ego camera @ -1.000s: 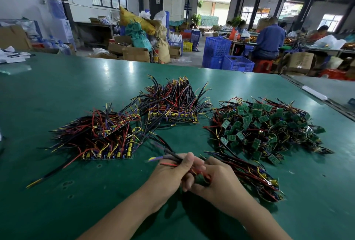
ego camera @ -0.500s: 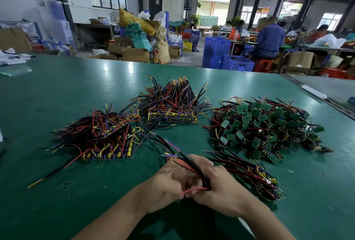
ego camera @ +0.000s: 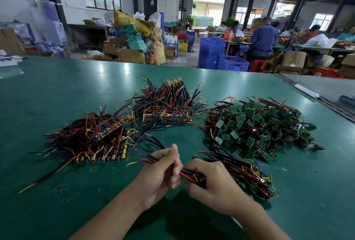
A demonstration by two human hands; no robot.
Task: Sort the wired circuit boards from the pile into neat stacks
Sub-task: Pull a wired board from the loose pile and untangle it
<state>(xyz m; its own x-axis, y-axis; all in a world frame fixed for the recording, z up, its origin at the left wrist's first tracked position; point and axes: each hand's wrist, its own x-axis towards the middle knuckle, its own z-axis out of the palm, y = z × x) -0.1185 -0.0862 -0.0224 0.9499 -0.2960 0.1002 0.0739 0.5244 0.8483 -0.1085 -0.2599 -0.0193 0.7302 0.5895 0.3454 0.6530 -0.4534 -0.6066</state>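
Left hand (ego camera: 159,174) and right hand (ego camera: 213,184) both gripped one bundle of red, black and yellow wires (ego camera: 189,175) above green counter (ego camera: 57,93), loose green circuit-board pile (ego camera: 257,126) beyond.

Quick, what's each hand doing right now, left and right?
Left hand: closed, fingers pinching the wire bundle.
Right hand: closed, curled round the other end of that bundle; anything else in its grip is hidden.
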